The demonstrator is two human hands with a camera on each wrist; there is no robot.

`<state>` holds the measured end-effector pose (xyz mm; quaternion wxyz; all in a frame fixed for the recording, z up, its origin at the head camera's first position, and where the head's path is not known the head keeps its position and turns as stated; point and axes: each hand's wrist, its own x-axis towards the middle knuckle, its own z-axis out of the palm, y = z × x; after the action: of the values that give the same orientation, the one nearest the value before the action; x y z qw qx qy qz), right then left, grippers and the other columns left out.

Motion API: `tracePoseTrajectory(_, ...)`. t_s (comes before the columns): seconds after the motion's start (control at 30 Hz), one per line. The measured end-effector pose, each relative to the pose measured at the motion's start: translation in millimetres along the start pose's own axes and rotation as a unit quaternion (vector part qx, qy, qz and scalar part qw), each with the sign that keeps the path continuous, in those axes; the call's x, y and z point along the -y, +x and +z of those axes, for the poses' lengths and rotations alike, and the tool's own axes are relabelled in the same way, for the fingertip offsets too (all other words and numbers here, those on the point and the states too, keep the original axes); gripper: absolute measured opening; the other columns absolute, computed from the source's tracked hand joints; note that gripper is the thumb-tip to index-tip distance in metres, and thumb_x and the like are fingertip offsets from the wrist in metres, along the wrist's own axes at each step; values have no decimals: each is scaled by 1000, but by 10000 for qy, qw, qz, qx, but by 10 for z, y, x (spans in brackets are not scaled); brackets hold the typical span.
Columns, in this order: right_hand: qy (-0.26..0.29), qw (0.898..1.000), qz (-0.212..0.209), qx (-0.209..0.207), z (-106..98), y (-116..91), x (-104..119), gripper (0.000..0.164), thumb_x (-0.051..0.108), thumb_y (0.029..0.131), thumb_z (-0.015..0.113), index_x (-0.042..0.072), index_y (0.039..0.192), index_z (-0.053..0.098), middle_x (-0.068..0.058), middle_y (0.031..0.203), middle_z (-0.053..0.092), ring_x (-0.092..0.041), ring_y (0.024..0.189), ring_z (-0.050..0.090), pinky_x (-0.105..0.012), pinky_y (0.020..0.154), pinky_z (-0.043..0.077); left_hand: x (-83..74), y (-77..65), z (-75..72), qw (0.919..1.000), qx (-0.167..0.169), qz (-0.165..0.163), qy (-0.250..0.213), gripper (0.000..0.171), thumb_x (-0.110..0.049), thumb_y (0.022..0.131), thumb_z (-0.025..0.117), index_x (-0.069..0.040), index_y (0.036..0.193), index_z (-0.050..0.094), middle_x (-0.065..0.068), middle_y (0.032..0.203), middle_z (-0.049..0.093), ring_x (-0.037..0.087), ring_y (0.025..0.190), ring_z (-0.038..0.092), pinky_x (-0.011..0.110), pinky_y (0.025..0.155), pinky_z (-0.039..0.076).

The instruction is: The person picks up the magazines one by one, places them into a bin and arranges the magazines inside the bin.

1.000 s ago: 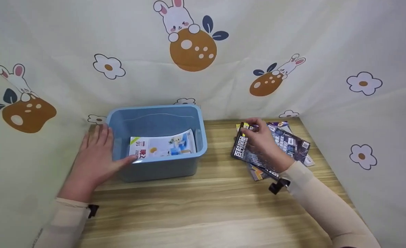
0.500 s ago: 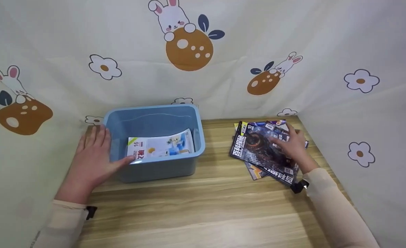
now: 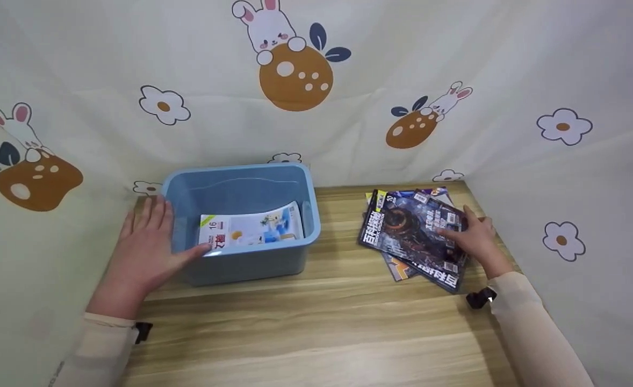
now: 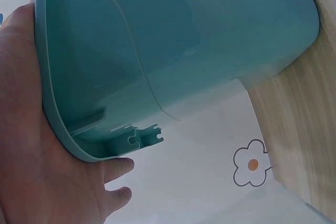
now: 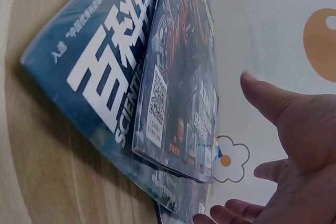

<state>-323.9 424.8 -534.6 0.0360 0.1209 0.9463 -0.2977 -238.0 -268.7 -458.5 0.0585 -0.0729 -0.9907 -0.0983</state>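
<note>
My left hand [image 3: 142, 258] rests along the left side of a blue plastic bin [image 3: 297, 263]. Its fingers lie straight on the outer side, the thumb reaching over the front left corner of the rim. In the left wrist view two fingertips show past the bin's corner. Inside the bin lies a white magazine [image 3: 257, 228] with a beach picture. To the right, a dark magazine [image 3: 408, 228] tops a loose stack on the table. My right hand [image 3: 477, 239] is at the stack's right edge. The right wrist view shows its thumb and fingers spread, holding nothing.
More magazines stick out beneath, one with an orange and grey corner [image 3: 398, 269]. The wood-grain table [image 3: 306, 328] is bounded by a pale curtain [image 3: 203, 134] printed with rabbits and flowers at the back and sides.
My right hand has moved right across the magazine stack, from its left end to its right edge, uncovering the dark cover. The left hand stays against the bin.
</note>
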Motion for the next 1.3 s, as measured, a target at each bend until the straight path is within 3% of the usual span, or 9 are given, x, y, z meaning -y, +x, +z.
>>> tracePoseTrajectory(0.23,95,9994,-74,334,-19,-11,-47,122,52,97,84,-2,175,7,-54,167,4,-73,154,14,-78,125,24,-26,24,-17,10000,60,32,-8,130,-86,94,57,15,168,20,37,177,13,56,166,8,77,130,4)
tracePoseTrajectory(0.53,885,9900,-267,1068,-13,77,-114,127,37,93,92,3,176,3,-48,170,18,-61,153,33,-66,128,30,-37,38,-17,9999,84,67,6,132,-89,94,52,15,169,19,37,177,12,56,166,8,78,129,5)
tracePoseTrajectory(0.77,223,9887,-164,1476,4,107,-29,137,42,88,96,4,176,-1,-50,171,5,-68,157,19,-71,129,23,12,1,11,10000,-25,16,-46,130,-86,95,56,15,168,21,37,177,14,56,166,8,78,129,3)
tracePoseTrajectory(1.03,-295,9929,-33,1148,66,46,128,140,31,79,102,0,175,6,-59,162,-4,-77,149,23,-76,124,30,28,-7,32,9999,-25,-23,-134,129,-85,95,57,15,168,19,37,177,13,55,166,7,78,129,1)
tracePoseTrajectory(1.3,-607,9924,-181,1056,108,85,110,137,29,78,103,-2,175,10,-61,161,10,-78,151,15,-75,124,31,33,15,36,9998,-67,29,-206,131,-86,94,58,17,167,22,38,176,16,56,165,11,79,129,3)
